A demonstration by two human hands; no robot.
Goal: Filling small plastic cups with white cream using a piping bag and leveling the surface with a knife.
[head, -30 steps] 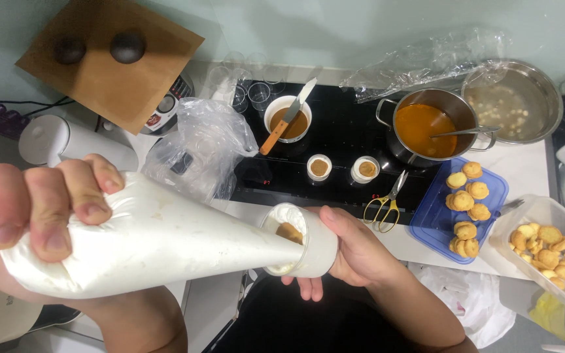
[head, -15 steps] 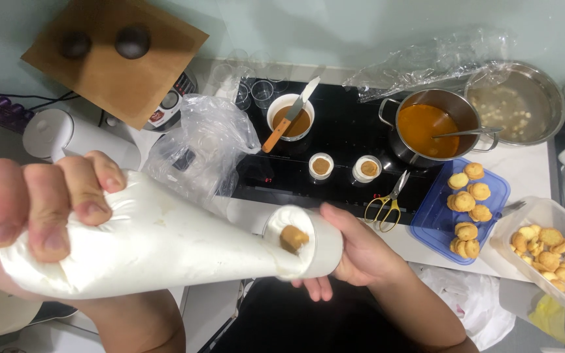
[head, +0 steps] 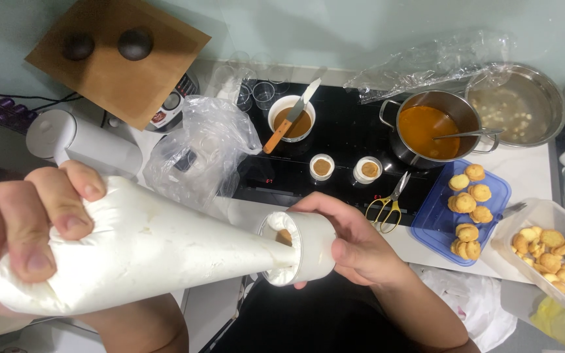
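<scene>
My left hand [head: 27, 222] squeezes the wide end of a white piping bag [head: 158, 248] full of pale cream, held level at the left. The bag's narrow end pokes into the mouth of a small white cup [head: 312, 245]. My right hand [head: 361, 248] grips that cup on its side, tilted toward the bag. Inside the cup I see white cream and a bit of brown filling.
Behind the hands is a black cooktop [head: 348, 131] with a pot of orange sauce [head: 429, 131], a white bowl with a spatula [head: 292, 121], two small ramekins [head: 322, 167] and scissors [head: 387, 202]. A blue tray [head: 426, 229] and a clear tub [head: 544, 216] hold small pastries. A crumpled plastic bag [head: 204, 150] lies at the left.
The bag's tip sits deeper in the cup and cream hides more of the brown filling. Both hands have kept their grip and stayed nearly in place.
</scene>
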